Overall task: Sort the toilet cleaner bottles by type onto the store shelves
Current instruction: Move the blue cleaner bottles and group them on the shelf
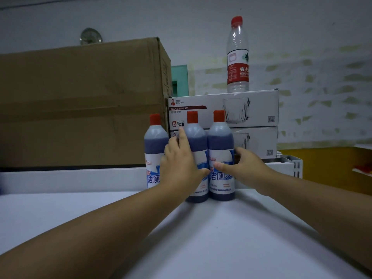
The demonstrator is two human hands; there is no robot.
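Observation:
Three toilet cleaner bottles with red caps, dark blue liquid and blue-white labels stand side by side at the back of the white shelf (201,238). My left hand (180,168) holds the middle bottle (196,137). Its thumb lies across the front and its index finger points up in the gap beside the left bottle (156,146). My right hand (243,168) grips the right bottle (220,143), thumb on the label and fingers curled round its right side. The lower part of the left and middle bottles is hidden behind my left hand.
A large cardboard box (80,101) stands behind the shelf's back rim (70,180) on the left. Two stacked white glass-mug boxes (251,109) sit right behind the bottles, with a clear water bottle (237,57) on top. A yellow box (326,168) lies at the right.

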